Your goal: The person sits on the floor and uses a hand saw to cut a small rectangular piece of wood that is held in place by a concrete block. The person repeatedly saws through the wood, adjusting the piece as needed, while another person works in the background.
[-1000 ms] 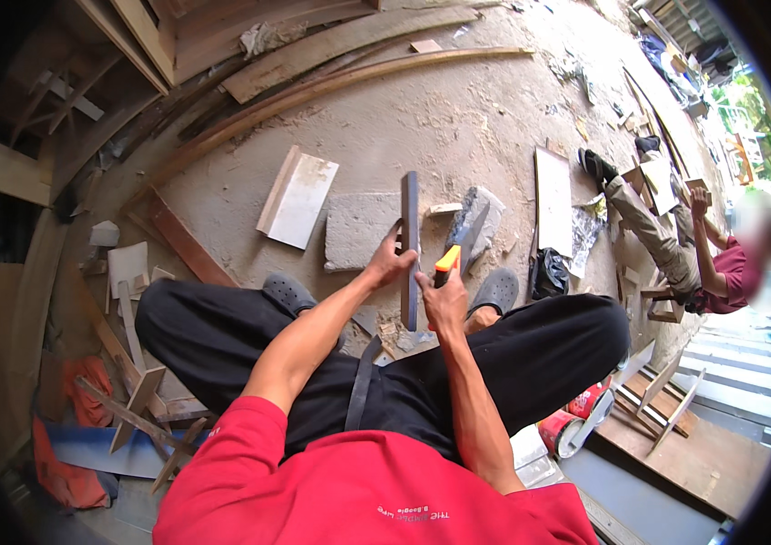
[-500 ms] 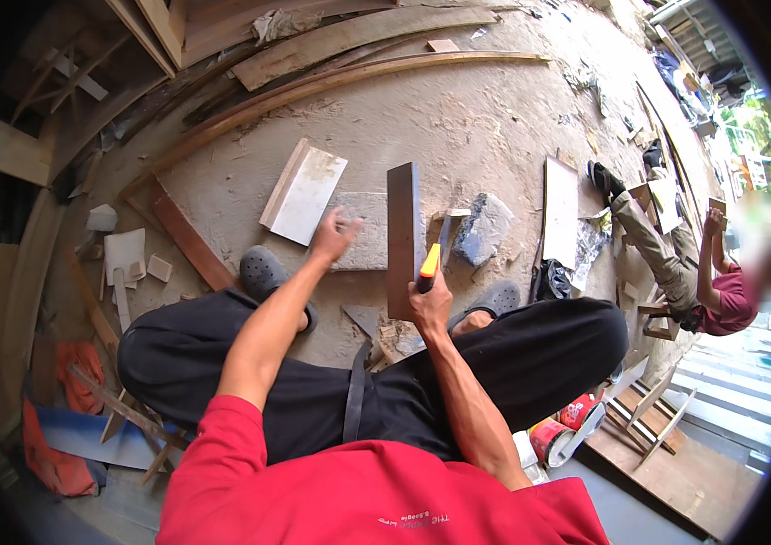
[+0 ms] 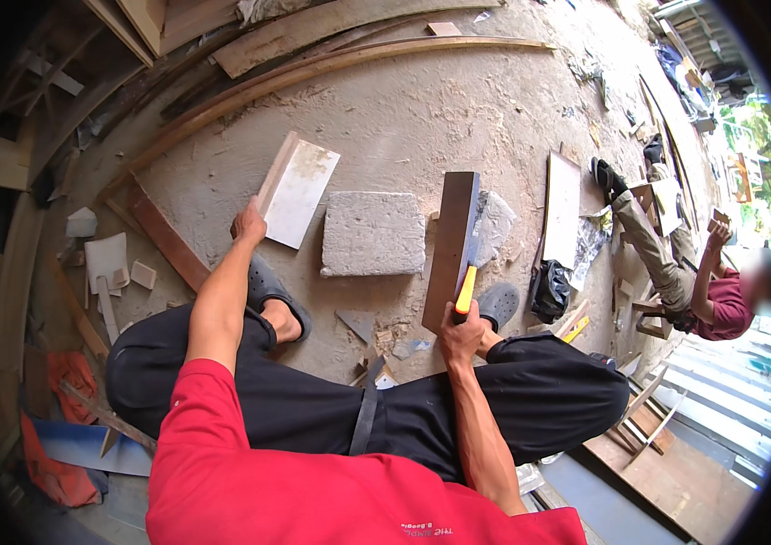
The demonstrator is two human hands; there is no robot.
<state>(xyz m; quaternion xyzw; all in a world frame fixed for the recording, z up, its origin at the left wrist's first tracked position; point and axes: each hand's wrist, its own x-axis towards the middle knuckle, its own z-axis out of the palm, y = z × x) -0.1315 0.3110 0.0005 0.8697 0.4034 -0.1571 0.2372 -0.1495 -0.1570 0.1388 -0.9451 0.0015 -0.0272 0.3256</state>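
My left hand has its fingers closed on the lower left edge of a short white-faced board with a brown strip along one side. My right hand grips a saw by its yellow-and-black handle. Its thin blade runs away from me, partly hidden. Held in the same hand, a brown board stands up beside the saw. Between my hands, a rough pale block lies on the floor. Another grey block is partly covered by the saw and brown board.
Long planks lie across the far floor. Off to the left are a reddish-brown board and wood scraps. A white panel and a black plastic bag lie to the right, where another person sits holding a small piece.
My left hand has moved left from beside the pale block to the white-faced board and closed on it. My right hand has shifted right with the saw and brown board, uncovering the block.
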